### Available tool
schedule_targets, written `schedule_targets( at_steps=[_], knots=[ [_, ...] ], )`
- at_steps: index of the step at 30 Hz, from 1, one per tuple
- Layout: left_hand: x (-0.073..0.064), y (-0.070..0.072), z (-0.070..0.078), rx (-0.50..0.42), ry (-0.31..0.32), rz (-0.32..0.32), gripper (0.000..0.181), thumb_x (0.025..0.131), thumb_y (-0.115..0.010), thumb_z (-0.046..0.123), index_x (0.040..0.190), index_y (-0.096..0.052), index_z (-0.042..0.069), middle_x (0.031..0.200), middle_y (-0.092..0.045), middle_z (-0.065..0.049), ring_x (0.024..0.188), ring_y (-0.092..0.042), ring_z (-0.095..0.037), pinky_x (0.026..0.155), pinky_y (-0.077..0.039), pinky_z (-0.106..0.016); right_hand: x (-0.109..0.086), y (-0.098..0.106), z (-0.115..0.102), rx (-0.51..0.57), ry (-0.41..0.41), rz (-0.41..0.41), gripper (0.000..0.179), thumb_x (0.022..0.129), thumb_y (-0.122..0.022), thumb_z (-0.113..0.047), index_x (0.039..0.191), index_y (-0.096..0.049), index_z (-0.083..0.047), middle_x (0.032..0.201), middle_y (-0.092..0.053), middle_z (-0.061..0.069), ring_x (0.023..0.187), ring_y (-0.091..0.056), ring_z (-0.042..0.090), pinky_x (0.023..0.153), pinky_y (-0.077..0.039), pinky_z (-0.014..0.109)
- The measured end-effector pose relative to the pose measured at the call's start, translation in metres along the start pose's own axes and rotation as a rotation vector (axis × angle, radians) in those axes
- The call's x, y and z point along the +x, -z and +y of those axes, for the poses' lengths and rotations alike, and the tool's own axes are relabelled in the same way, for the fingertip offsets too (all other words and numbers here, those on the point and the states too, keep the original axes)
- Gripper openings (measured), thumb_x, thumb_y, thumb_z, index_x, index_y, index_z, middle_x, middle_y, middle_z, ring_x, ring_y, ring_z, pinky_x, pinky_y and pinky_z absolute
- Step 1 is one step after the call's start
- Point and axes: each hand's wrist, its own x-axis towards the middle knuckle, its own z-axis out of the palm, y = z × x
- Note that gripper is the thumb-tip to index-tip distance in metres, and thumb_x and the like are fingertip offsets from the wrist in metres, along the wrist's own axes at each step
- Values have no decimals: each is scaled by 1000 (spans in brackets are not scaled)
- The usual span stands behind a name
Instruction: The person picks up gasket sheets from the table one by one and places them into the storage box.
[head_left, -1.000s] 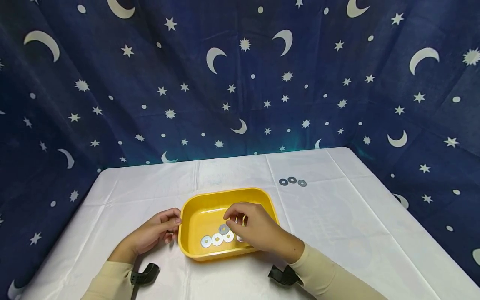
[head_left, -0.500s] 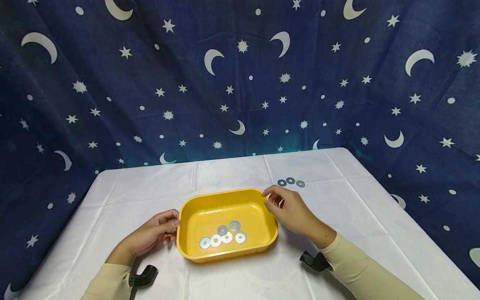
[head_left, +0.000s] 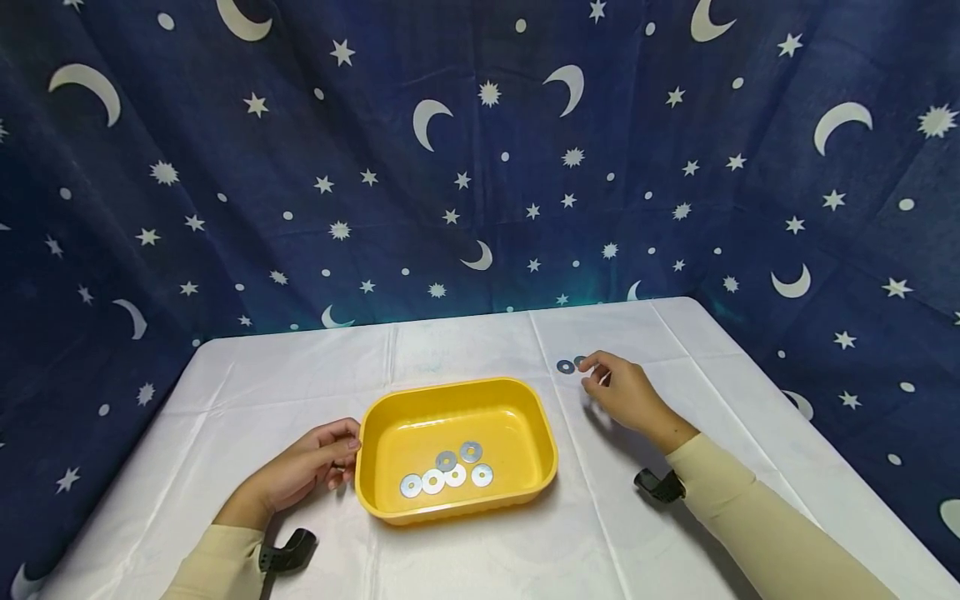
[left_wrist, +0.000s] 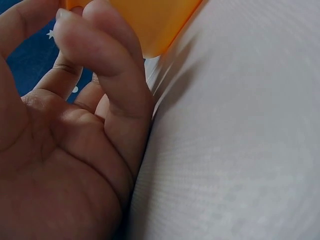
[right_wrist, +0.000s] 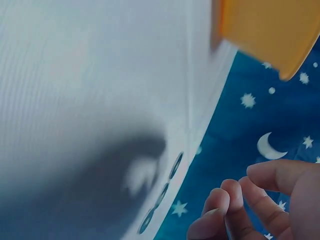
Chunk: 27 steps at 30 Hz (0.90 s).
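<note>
the loose washers lie flat on the table, at about two o'clock from the tray. two show in the head view, the rest of the group being covered by fingers; the right wrist view shows three in a line. they look like thin metal: probably light, stiff, hard to break and a little slippery. lying so flat, they leave scant edge to grip, so the outer rim, nipped between thumb and forefinger, seems the best hold, perhaps with a fingernail under it or a slight slide first.

the right hand hangs at about four o'clock from them, its fingers bent, thumb and forefinger tips apart, with nothing seen between them. whether a fingertip touches a washer cannot be told.

the tray sits nearer the person, with six tray washers flat on its floor, mostly toward six and seven o'clock. it looks like light, fairly stiff plastic. the left hand is at its nine o'clock wall, thumb and fingertips up against it; whether they pinch it or only rest there cannot be told.

beyond, at twelve o'clock, hangs a starry curtain.
</note>
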Motion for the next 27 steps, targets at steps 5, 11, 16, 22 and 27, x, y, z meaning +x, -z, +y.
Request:
schedule_targets(
  at_steps=[5,11,16,22,27],
  knots=[
    [-1,1,0,-16,-25,-19,20,97,-42,17,108,-44,0,81,-54,0,67,-52,-11,53,-44,-18,9,3,12,-14,-46,-28,19,84,-60,-12,102,-61,-7,75,-57,6,59,-51,15,51,-43,27],
    [-1,1,0,-20,-30,-16,20,96,-44,15,107,-44,-1,81,-54,-1,66,-52,-10,52,-43,-17,19,7,23,-62,-84,-64,20,84,-59,-12,102,-60,-4,76,-58,8,54,-49,14,51,-41,27],
    [-1,1,0,-18,-23,-10,20,96,-44,15,108,-44,-1,81,-53,-1,67,-51,-10,52,-43,-18,26,8,33,-91,-137,-111,20,86,-57,-13,104,-58,-4,72,-57,8,50,-50,14,49,-40,27],
    [0,2,-2,-7,-10,2,22,96,-45,16,109,-44,-1,82,-53,-2,67,-51,-11,53,-44,-18,31,9,41,-76,-219,-154,21,88,-55,-15,106,-56,-4,73,-56,9,55,-51,16,50,-43,27],
    [1,3,-2,3,7,15,22,96,-45,18,109,-44,0,82,-53,-2,66,-51,-11,52,-43,-18,37,9,44,-90,-252,-172,24,89,-54,-18,108,-54,-4,80,-56,11,65,-51,18,54,-42,26]
  ],
)
